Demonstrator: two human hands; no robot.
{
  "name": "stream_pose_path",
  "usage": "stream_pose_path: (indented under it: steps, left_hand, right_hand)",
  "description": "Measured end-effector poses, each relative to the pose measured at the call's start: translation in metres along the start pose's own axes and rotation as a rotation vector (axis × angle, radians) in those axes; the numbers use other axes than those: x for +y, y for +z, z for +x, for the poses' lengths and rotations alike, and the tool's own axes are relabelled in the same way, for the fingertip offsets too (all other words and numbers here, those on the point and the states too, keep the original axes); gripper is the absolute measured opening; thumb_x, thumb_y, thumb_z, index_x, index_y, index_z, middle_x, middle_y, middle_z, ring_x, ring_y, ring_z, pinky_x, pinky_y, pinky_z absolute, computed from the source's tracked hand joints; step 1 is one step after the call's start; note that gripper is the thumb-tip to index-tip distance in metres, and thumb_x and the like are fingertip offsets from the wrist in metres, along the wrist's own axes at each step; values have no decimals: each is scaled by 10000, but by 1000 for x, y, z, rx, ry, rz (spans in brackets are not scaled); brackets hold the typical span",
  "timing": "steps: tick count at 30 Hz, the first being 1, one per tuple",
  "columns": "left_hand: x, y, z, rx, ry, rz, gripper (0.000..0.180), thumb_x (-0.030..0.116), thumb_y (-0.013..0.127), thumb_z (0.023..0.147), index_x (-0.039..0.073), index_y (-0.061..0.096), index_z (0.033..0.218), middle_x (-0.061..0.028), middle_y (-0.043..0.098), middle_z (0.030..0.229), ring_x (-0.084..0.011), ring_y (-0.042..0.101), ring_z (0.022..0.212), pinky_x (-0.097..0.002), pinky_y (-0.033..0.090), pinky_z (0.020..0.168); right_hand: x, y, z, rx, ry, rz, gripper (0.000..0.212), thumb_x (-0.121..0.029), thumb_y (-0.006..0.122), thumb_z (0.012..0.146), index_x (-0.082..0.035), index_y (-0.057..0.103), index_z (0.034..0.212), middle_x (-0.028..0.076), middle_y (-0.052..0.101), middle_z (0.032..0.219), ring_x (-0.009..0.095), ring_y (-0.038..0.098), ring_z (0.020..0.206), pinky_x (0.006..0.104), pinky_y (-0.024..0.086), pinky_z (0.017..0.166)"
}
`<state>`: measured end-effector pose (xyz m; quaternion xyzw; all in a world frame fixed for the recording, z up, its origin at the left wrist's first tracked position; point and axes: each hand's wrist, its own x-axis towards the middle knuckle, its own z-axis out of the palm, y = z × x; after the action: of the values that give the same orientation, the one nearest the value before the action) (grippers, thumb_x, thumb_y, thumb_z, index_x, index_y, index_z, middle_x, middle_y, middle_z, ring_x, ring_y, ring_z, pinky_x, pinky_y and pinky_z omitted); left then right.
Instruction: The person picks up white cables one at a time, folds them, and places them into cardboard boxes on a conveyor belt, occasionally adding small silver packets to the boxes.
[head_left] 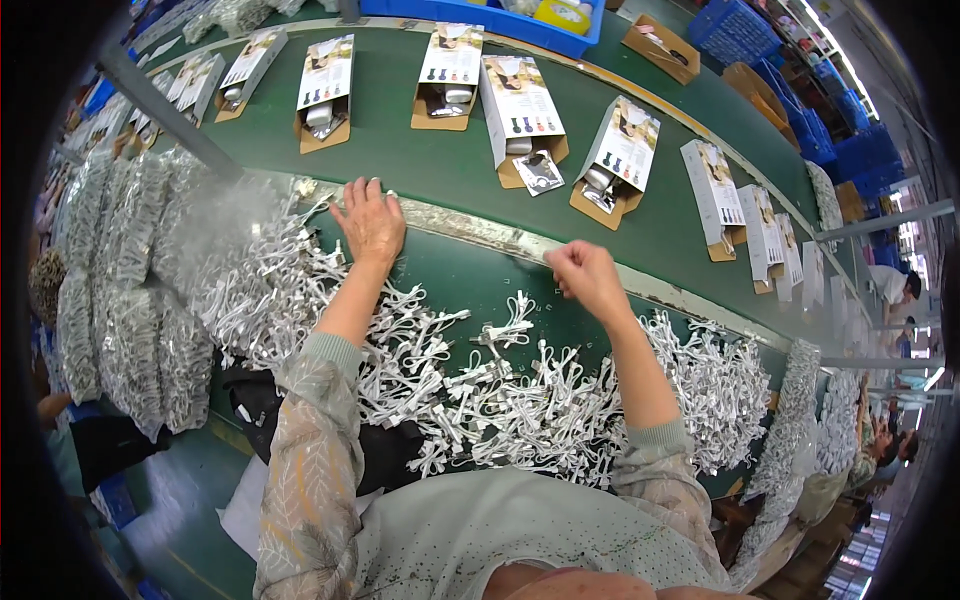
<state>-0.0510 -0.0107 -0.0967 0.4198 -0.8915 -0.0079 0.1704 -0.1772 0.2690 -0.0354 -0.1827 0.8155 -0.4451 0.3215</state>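
Observation:
My left hand (372, 222) lies with its fingers spread over the metal rail (470, 228) at the belt's near edge, and no object shows in it. My right hand (588, 280) is curled into a pinch just by the same rail; whatever its fingers may hold is hidden. Around and between my forearms lies a large heap of short white charging cables (540, 410). One small cluster of cables (508, 325) sits apart, between the hands. Beyond the rail, an upright-printed white box (520, 100) stands open toward me, a silvery packet (541, 172) at its mouth.
More open boxes (622, 145) line the green conveyor belt (385, 100), with white items inside. Bundles of bagged cables (130, 290) are stacked at the left. A metal post (170, 115) rises at the upper left. A blue tray (490, 22) stands past the belt; people work at the far right.

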Motion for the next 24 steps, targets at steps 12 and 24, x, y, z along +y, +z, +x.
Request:
stream_pose_path:
  steps: [12, 24]
  left_hand:
    - [1, 12, -1, -2, 9, 2, 380, 256, 487, 862, 88, 509, 1203, -82, 471, 1305, -246, 369, 1273, -581, 223, 1036]
    - [-4, 10, -1, 52, 25, -35, 376, 252, 503, 848, 40, 522, 1158, -117, 470, 1288, -276, 380, 1258, -583, 209, 1047]
  right_hand:
    - [27, -30, 113, 598, -250, -577, 205, -163, 589, 807, 35, 596, 861, 243, 626, 832, 392, 619, 817, 473, 473, 759]
    - [23, 24, -40, -200, -614, -560, 165, -117, 647, 764, -66, 582, 906, 109, 549, 879, 302, 561, 879, 409, 469, 744]
